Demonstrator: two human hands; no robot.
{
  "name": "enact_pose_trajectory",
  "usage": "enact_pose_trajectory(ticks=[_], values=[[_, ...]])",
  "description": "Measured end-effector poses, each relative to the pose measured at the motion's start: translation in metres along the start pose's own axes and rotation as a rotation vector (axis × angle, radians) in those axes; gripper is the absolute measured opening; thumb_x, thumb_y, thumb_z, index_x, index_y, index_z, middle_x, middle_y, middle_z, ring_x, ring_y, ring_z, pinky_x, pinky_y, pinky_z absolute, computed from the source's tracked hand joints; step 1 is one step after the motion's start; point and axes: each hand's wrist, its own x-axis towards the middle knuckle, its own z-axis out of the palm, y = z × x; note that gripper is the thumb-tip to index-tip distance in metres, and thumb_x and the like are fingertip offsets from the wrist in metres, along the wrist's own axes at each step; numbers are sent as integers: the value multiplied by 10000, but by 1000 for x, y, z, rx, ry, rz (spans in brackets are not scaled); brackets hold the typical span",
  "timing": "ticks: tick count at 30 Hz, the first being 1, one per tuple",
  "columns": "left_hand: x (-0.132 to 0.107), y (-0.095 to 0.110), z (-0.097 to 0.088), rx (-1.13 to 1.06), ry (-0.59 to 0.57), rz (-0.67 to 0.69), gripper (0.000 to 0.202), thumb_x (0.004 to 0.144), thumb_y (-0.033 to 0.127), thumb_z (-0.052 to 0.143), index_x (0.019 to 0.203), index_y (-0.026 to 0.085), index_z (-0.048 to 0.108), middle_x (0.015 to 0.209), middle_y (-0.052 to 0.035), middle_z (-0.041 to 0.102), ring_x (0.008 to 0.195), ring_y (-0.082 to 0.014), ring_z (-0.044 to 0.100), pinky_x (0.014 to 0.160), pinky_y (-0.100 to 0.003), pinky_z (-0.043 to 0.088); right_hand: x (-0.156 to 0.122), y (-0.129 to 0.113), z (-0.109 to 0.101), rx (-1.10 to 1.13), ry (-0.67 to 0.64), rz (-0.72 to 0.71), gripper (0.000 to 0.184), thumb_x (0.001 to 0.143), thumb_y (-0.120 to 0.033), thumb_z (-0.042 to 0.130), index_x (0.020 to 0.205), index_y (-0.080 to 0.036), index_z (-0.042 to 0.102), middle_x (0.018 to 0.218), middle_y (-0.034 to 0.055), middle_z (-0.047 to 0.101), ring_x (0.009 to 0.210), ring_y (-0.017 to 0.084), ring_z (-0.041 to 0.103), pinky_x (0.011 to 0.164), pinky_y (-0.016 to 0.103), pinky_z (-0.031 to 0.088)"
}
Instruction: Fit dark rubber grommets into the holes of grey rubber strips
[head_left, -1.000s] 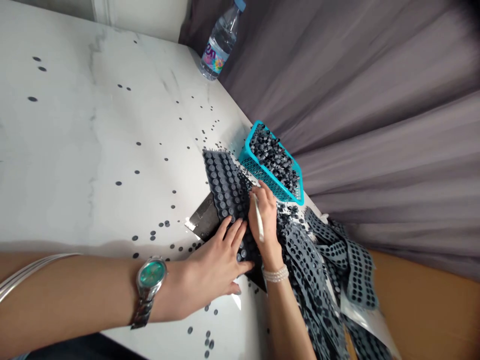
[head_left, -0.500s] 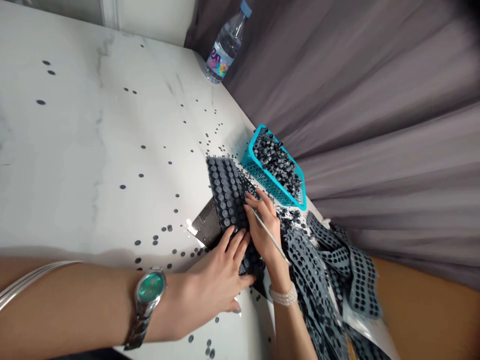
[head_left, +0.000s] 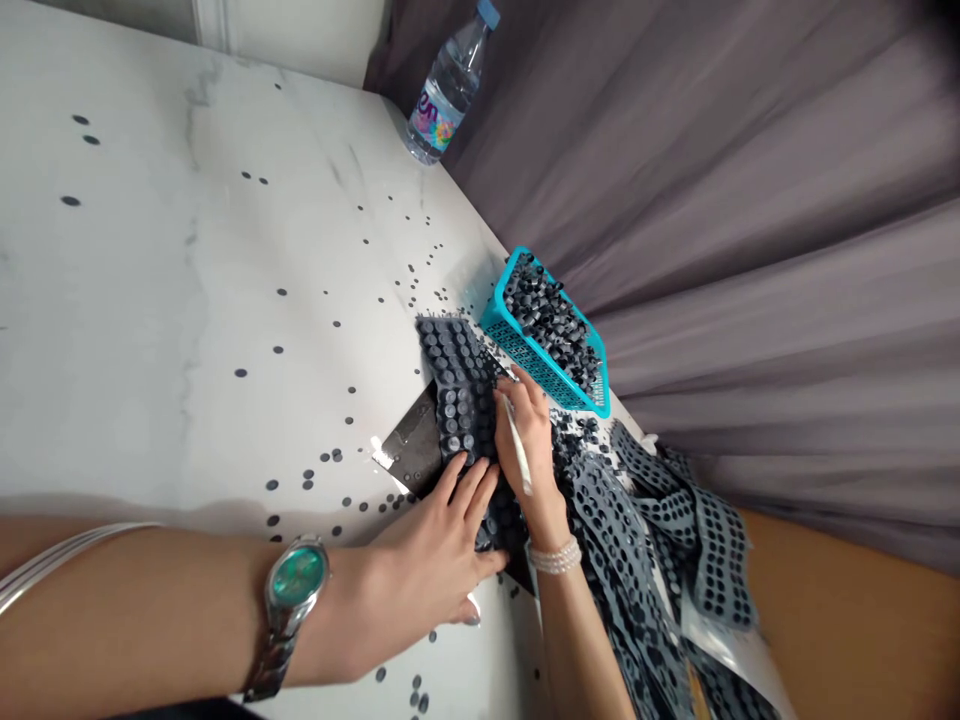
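A dark grey rubbery sheet [head_left: 455, 405] with rows of round raised discs lies bent across a dark flat plate [head_left: 412, 440]. My left hand [head_left: 420, 560] rests flat on the near part of the sheet, fingers spread. Beside the sheet's right edge, my right hand [head_left: 529, 435] is closed around a slim, whitish pen-like tool [head_left: 517, 450]. Its back end points toward my wrist, while the working tip is hidden by my fingers. The near part of the sheet is partly covered by both hands.
A turquoise basket [head_left: 544, 372] full of small dark pieces stands beyond my right hand. Perforated grey strips [head_left: 630, 570] are heaped to the right. Small black discs [head_left: 282, 292] dot the white tabletop [head_left: 150, 400]. A water bottle [head_left: 448, 90] stands by the grey curtain [head_left: 712, 200].
The tool has swung to a steeper angle in my right hand, and its wrist has shifted slightly left. The sheet's middle now shows a bend. My left hand stays nearly still.
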Motion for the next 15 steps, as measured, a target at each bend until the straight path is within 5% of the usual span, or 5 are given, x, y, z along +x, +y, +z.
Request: enact_pose_trajectory(ticks=[5,15], values=[[-3,5,-11,21,-14,-2,539,733,693,599,1177,394,666,1349,-117,595,1366,-369,389,1095,-602,229,-2,4,-10,34,66,125,222,952,-309,453,1017,-202,636,1273,137,599,1269,256,503,1046,499,424],[-10,7,-20,12,5,50,568,684,749,592,1122,404,701,1300,-86,639,1266,-348,515,1071,-550,299,-14,-16,-21,152,-93,-19,177,945,-292,498,1009,-234,652,1216,74,667,1333,228,454,1085,493,403]])
